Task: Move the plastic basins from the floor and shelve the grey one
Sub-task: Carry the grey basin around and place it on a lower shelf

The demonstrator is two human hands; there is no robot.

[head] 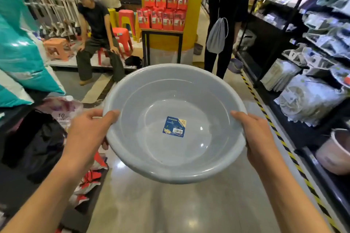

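A shop aisle runs ahead, its polished floor (pixel 170 204) edged on the right by striped tape (pixel 274 128). Dark shelves (pixel 295 134) of bagged goods fill the right side; heaps of packets (pixel 89 181) and dark cloth crowd the left. Straight ahead stands a yellow pillar (pixel 191 5) with red packs (pixel 164 11) on a small worktop (pixel 161 31). One person sits on a red stool (pixel 123 38) at left, and another stands at right with a grey bag (pixel 216 36), partly blocking the way along the shelves. A pinkish tub (pixel 333 155), perhaps another basin, sits low on the right shelf, blurred.

The grey basin (pixel 174 100) is held level above the floor, mouth up, with a blue label (pixel 174 126) inside. The left hand (pixel 85 134) and right hand (pixel 259 138) clamp opposite rims, thumbs over the lip and fingers (pixel 104 144) curled underneath, both forearms stretched forward.
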